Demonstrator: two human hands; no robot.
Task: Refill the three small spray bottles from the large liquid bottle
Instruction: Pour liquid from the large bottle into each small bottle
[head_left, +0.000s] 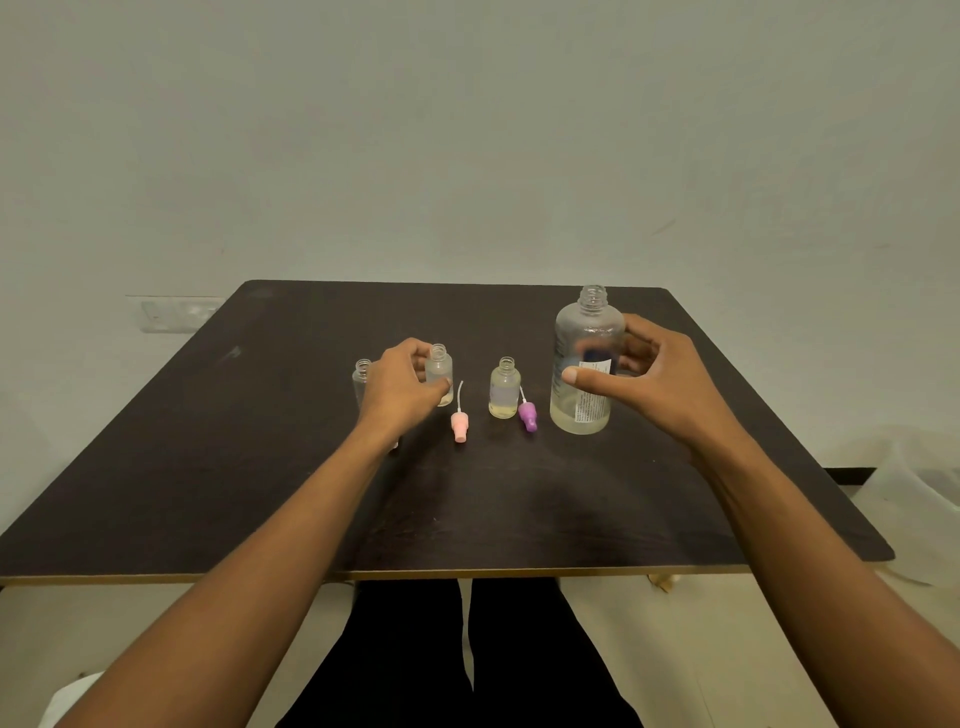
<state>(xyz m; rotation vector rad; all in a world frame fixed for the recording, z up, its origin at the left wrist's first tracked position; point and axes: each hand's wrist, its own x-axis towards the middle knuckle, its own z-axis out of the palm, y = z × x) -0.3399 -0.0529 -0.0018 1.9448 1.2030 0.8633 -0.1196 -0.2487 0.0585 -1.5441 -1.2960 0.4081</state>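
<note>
Three small clear spray bottles stand uncapped on the dark table (234, 467). My left hand (402, 387) grips the middle small bottle (440, 370), which stands upright. The left small bottle (361, 376) is partly hidden behind that hand. The right small bottle (504, 388) holds some yellowish liquid. A pink spray cap (460, 425) and a purple spray cap (528, 415) lie beside the bottles. The large liquid bottle (587, 332) stands open with a little liquid at its bottom. My right hand (660, 387) curls round it, thumb in front on the label, fingers behind.
A wall socket plate (171, 313) sits at the back left, beyond the table. Pale sheeting (914, 499) lies on the floor at the right. The table's near half is bare under my forearms. My legs show below its front edge.
</note>
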